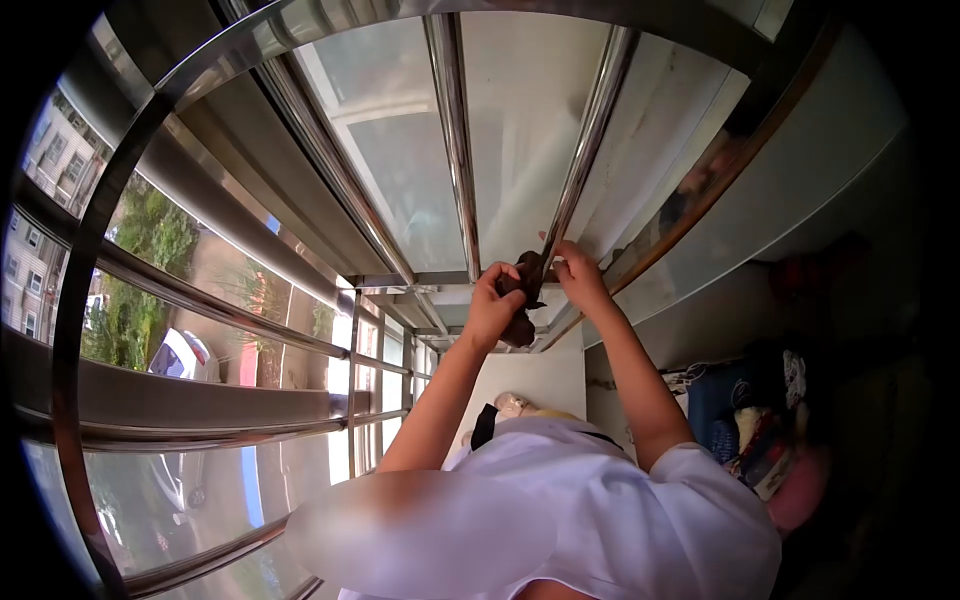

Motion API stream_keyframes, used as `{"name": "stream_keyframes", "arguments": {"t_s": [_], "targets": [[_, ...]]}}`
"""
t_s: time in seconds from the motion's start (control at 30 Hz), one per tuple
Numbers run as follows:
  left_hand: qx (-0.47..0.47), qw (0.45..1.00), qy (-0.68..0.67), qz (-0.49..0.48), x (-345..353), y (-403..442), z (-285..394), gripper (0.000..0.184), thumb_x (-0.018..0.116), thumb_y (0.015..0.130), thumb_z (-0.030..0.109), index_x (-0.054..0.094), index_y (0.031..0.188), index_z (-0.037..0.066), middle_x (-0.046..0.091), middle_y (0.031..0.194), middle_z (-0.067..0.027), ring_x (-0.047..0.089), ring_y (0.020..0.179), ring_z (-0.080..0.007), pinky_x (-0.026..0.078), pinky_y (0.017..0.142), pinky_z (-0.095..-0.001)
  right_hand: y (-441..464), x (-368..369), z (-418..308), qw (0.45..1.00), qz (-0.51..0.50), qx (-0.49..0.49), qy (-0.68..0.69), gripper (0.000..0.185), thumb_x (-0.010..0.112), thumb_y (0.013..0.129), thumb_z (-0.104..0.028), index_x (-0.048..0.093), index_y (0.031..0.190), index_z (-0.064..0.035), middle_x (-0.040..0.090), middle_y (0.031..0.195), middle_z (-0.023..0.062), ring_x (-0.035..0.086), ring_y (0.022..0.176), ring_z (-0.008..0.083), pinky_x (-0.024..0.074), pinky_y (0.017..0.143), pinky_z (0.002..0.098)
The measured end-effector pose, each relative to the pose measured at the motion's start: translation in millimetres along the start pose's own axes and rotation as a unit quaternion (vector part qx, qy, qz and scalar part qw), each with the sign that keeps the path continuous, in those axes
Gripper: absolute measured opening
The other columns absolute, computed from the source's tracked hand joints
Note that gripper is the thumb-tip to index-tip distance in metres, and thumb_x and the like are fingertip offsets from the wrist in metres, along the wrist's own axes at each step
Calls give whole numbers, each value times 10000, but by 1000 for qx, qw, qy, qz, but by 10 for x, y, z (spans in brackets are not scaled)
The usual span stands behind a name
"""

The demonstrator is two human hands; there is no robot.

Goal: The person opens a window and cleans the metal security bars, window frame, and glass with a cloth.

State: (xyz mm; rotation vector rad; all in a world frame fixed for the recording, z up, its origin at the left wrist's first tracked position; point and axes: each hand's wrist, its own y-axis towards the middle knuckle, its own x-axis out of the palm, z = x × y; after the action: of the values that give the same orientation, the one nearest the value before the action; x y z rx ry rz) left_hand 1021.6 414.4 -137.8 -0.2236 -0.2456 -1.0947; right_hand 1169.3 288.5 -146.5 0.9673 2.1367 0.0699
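Note:
My left hand [495,305] is closed on a dark brown item [518,328], perhaps cloth, which hangs beside a shiny metal bar [590,130]. Its thumb and fingertips press against the item's upper part. On the other side of the bar, my right hand [577,276] has its fingers slightly bent and apart, with the fingertips close to the bar and the top of the brown item. Nothing can be made out in it. Both forearms reach up from the white shirt.
Metal bars [455,150] run overhead, and a window grille [230,312] lines the left side. Through it show a white car [182,355], trees [150,230] and a building. Clothes and fabric [765,450] are piled at the right. A pale panel [780,200] slopes at the upper right.

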Motion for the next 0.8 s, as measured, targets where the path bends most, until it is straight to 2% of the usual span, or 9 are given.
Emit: {"name": "stream_keyframes", "arguments": {"t_s": [0.07,0.17,0.3,0.37,0.43,0.5,0.6,0.67,0.8], "targets": [[2,999,-40,-25,-50,51,49,237,561,755,-81,498,927,69,625,1162,-95,568,896,-119,485,772,-246,82,49,89,996,-19,-80,27,415,472,888,74,538,1276,-60,612,1181,133,626,1033,270,489,868,312],[-16,996,-75,-41,-113,111,5,233,541,745,-63,509,935,67,643,1102,-80,547,874,-109,469,753,-236,109,91,182,968,-143,32,203,373,464,888,79,568,1219,-55,615,1152,129,631,989,282,500,848,314],[-22,999,40,23,-90,107,-46,265,562,736,-57,527,962,75,664,1001,-80,613,809,-168,488,728,-272,34,73,95,992,0,77,101,207,506,867,40,612,1028,-36,632,970,125,635,877,285,506,767,356],[143,917,359,97,-16,9,-43,322,625,730,-18,559,1019,107,637,930,-100,648,754,-282,514,667,-351,-26,13,-131,992,69,68,81,128,551,842,9,628,931,-42,635,902,125,630,834,321,500,739,385],[166,868,454,111,74,-119,57,336,640,738,19,567,1047,130,618,933,-111,639,747,-323,515,639,-391,-82,-12,-299,985,108,-3,-135,77,573,844,-60,624,900,-45,628,875,130,620,788,338,502,708,418],[211,790,563,117,94,-153,76,352,625,789,94,581,1130,174,599,963,-107,640,710,-349,513,569,-448,-134,-103,-404,983,106,-5,-153,69,582,843,-95,616,877,-45,628,876,133,618,781,345,501,700,432],[155,782,596,93,92,-178,49,371,626,816,111,568,1175,185,608,962,-104,644,760,-342,526,604,-432,-244,-200,-388,975,65,25,-213,117,579,841,-158,592,812,-45,639,812,145,628,742,365,506,667,456],[152,768,617,81,113,-198,-59,385,608,817,124,558,1195,171,607,915,-103,648,716,-335,523,587,-430,-290,-198,-348,949,-92,76,-291,149,571,835,-193,592,795,-51,649,738,151,636,695,379,513,636,469],[133,777,610,77,190,-280,-186,287,598,810,104,583,1094,144,632,877,-104,649,714,-338,519,594,-432,-138,-169,-415,938,-132,33,-320,205,563,819,-230,612,736,-49,645,679,158,637,650,368,512,599,466]]}}
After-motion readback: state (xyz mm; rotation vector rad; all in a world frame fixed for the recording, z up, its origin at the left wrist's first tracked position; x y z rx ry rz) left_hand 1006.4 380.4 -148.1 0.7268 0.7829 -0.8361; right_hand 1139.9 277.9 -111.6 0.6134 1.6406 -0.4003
